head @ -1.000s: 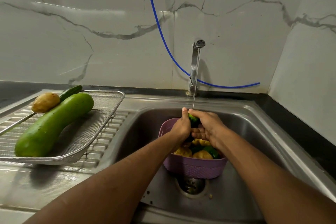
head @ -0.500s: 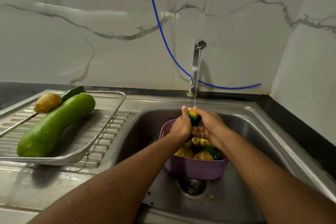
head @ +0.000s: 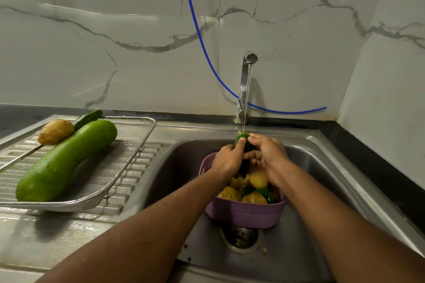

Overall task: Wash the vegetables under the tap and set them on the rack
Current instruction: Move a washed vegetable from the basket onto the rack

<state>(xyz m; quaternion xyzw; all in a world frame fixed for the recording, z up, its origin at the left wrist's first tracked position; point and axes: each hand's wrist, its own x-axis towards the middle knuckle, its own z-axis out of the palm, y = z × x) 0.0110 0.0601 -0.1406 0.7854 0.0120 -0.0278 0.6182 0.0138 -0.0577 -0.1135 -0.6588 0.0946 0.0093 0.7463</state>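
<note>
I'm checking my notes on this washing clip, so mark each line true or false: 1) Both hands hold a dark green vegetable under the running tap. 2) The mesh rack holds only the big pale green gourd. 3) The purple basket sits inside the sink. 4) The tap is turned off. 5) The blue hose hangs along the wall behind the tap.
1) True: the left hand and right hand both grip the dark green vegetable under the tap.
2) False: the mesh rack also holds a potato and a small cucumber beside the gourd.
3) True: the purple basket sits in the sink, above the drain.
4) False: a thin stream runs onto the vegetable.
5) True: the blue hose.
</note>
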